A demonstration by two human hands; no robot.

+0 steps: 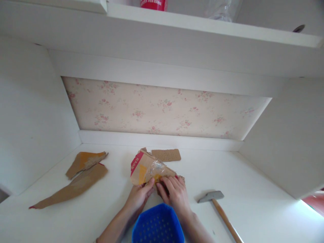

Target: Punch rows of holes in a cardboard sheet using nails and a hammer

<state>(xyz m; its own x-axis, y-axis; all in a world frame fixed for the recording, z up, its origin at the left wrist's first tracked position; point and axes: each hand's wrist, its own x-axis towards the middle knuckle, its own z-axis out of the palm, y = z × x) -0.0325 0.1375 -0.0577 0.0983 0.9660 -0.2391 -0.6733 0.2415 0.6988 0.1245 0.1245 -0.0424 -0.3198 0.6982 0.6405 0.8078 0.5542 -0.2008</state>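
Note:
Between my hands is a torn piece of cardboard (144,164), brown with a red printed strip, a yellow patch and shiny clear tape. My left hand (140,195) grips its lower edge, thumb on top and fingers underneath. On the right part of the same edge, my right hand (174,192) presses with its fingers bent over the cardboard; its fingertips are partly hidden. Just below my hands, between the forearms, sits a blue plastic basket (158,224) with holes in its bottom.
A hammer (211,196) with a wooden handle lies to the right. Torn cardboard scraps (83,180) lie on the left, and a dotted cardboard strip (167,155) lies behind. Overhead, a white shelf (202,27) carries a red bottle (154,4). White side panels flank the tabletop.

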